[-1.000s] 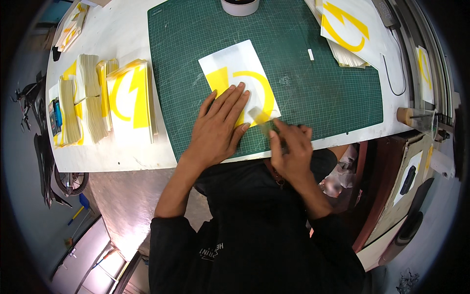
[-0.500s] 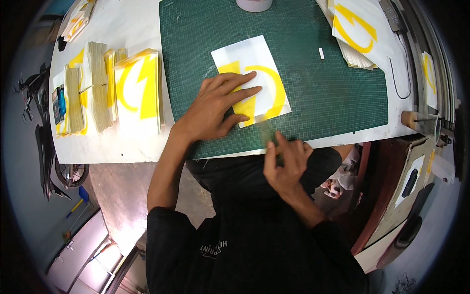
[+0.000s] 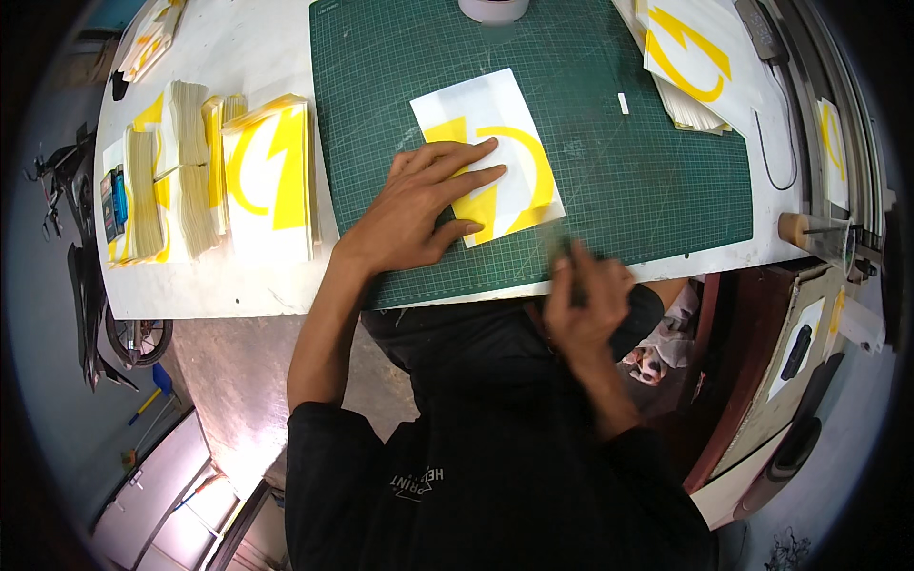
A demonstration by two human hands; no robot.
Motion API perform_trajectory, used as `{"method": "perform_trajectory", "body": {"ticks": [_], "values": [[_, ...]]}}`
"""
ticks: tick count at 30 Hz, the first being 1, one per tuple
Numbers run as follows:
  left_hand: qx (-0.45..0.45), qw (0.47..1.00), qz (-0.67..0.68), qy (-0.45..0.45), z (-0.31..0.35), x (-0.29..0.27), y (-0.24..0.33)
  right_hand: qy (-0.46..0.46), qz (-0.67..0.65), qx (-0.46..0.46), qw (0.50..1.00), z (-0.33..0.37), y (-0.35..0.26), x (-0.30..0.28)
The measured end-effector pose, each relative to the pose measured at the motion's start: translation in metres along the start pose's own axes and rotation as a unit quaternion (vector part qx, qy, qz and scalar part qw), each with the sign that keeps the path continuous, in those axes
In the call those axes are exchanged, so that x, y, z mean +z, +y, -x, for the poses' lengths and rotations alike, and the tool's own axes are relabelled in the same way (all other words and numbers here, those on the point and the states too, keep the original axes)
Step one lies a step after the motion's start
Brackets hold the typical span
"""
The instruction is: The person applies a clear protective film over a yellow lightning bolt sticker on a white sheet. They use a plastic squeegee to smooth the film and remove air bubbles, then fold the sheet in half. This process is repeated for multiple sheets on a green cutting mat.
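Note:
A white sheet with yellow shapes lies at a slant on the green cutting mat. My left hand presses flat across its left half, fingers spread, thumb near the lower edge. Just off the sheet's lower right corner, my right hand is curled around a small blurred flat tool. Motion smears that tool too much to tell its kind; its upper end is by the sheet's lower right corner.
Stacks of similar yellow-printed sheets stand at the left on the white table. Another stack sits at the far right, near a cabled black device. A small white strip lies on the mat. A cup is at the right edge.
My right hand and the blurred tool have moved right along the sheet's lower edge to its right corner. The left hand and the sheet stay in place.

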State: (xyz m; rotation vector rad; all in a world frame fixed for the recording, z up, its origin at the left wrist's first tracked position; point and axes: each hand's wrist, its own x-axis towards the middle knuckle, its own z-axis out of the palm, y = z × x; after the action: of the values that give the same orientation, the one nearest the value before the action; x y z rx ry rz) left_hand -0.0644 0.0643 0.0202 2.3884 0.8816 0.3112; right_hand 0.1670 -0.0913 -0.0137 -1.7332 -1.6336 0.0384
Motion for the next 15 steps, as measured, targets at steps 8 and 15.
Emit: {"method": "perform_trajectory", "body": {"ticks": [8, 15], "values": [[-0.081, 0.976, -0.192, 0.057, 0.005, 0.016, 0.046, 0.040, 0.223, 0.035, 0.973, -0.065, 0.064, -0.030], [-0.119, 0.967, -0.199, 0.102, 0.029, 0.052, 0.094, -0.075, 0.101, -0.045, 0.991, -0.051, -0.008, -0.006]]}}
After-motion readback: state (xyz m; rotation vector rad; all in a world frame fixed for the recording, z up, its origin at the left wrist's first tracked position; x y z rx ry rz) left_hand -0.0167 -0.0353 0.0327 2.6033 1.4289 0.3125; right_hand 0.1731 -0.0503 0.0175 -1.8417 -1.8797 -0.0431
